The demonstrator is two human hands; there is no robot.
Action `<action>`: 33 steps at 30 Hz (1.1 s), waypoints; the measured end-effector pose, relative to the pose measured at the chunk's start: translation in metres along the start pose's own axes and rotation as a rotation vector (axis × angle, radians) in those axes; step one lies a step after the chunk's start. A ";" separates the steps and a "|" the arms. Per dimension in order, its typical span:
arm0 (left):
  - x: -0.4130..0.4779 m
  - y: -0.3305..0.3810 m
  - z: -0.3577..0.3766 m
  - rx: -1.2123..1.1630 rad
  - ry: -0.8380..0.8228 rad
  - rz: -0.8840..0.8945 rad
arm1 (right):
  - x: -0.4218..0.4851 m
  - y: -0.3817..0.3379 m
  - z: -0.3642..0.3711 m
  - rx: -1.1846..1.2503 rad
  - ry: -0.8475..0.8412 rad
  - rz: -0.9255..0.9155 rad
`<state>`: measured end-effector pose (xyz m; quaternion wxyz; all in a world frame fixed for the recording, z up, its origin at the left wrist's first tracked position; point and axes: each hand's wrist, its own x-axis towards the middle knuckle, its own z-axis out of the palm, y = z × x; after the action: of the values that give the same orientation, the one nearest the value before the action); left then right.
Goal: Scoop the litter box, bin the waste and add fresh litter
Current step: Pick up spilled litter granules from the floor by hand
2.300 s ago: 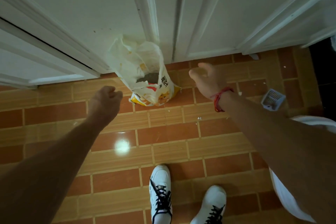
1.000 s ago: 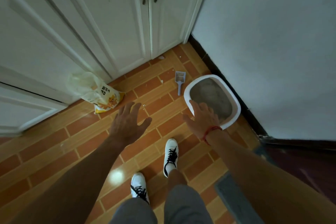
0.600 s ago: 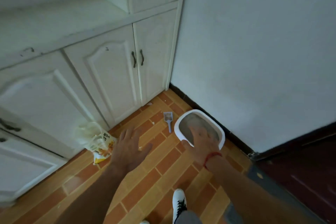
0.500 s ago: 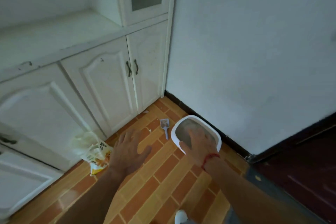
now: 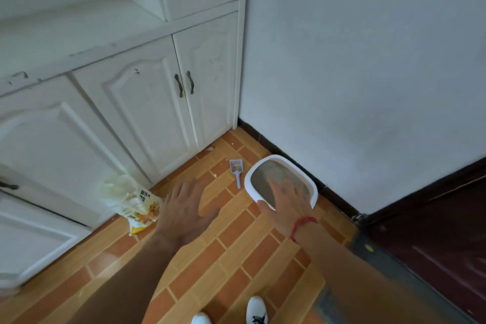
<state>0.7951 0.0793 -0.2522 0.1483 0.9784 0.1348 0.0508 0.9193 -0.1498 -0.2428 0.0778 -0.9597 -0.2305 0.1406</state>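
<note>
A white-rimmed litter box (image 5: 273,158) holding grey litter sits on the floor in the corner against the wall. A small blue-grey scoop (image 5: 236,168) lies on the tiles just left of it. An opened yellow and white litter bag (image 5: 136,205) leans at the foot of the cabinets. My left hand (image 5: 184,212) hangs in the air with fingers spread, empty, between the bag and the box. My right hand (image 5: 288,200), a red string at its wrist, is spread and empty in front of the box, covering part of its near rim.
White cabinets (image 5: 136,102) with dark handles line the left and back. A white wall (image 5: 368,73) closes the right side, with a dark door (image 5: 434,231) lower right. White crumbs dot the orange tiled floor (image 5: 236,244). My white shoes (image 5: 256,312) show at the bottom edge.
I have stood up from the litter bag and the view has pulled back to take in the corner. Both hands have gone from loosely curled to spread flat and stay empty.
</note>
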 end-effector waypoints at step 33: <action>0.008 -0.281 0.714 0.008 -0.069 -0.049 | 0.275 0.131 0.711 -0.076 -0.086 -0.218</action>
<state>0.8321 0.1430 -1.0159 0.1499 0.9766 0.1537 0.0128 0.9924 -0.0774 -1.0094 0.0463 -0.9242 -0.3419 0.1637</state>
